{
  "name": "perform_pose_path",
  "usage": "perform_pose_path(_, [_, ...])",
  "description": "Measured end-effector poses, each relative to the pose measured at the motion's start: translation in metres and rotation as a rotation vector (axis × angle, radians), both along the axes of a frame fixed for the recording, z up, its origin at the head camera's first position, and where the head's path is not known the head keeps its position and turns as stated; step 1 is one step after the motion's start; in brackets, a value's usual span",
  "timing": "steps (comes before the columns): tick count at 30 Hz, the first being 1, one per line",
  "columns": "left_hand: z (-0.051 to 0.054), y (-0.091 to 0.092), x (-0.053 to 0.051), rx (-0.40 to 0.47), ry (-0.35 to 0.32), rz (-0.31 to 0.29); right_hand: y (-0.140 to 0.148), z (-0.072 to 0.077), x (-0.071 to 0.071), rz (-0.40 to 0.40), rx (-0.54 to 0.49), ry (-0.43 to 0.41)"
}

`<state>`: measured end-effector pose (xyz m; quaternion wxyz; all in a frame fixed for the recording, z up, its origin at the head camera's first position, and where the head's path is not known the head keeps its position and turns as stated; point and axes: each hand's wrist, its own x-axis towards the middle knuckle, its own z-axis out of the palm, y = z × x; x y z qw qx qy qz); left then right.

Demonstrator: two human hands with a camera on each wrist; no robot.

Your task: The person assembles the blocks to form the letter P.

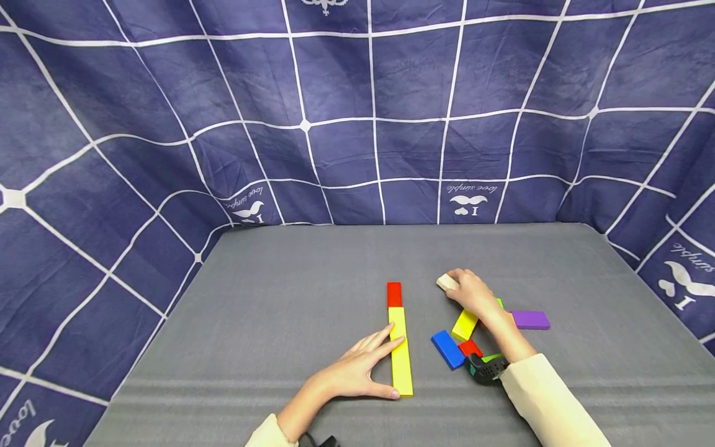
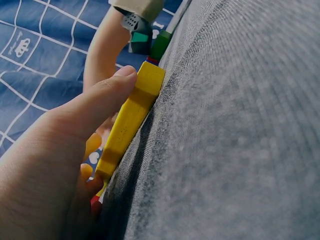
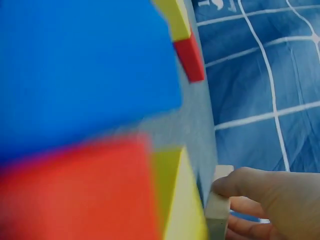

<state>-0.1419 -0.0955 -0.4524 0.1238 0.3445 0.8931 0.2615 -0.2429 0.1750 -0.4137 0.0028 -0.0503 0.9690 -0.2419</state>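
A long yellow block (image 1: 400, 360) lies on the grey surface, its far end against a small red block (image 1: 394, 294). My left hand (image 1: 357, 372) rests on it with fingers spread, fingertips along its side and top and thumb at its near end; the left wrist view shows the thumb on the yellow block (image 2: 131, 115). Farther right, my right hand (image 1: 475, 295) pinches a cream block (image 1: 446, 282). In the right wrist view, thumb and fingers (image 3: 245, 182) hold the cream block (image 3: 218, 205).
Below my right hand and forearm lie a blue block (image 1: 448, 349), a second yellow block (image 1: 465, 325), a small red block (image 1: 470, 347) and partly hidden green pieces (image 1: 491, 357). A purple block (image 1: 530, 320) lies right of them. A blue patterned cloth (image 1: 335, 149) hangs behind the surface.
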Motion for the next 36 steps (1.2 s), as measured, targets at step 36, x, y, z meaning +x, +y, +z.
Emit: perform_pose_path(36, [0.000,0.000,0.000,-0.030,0.039,-0.024,-0.087,-0.021,-0.062,0.064,-0.257,0.032])
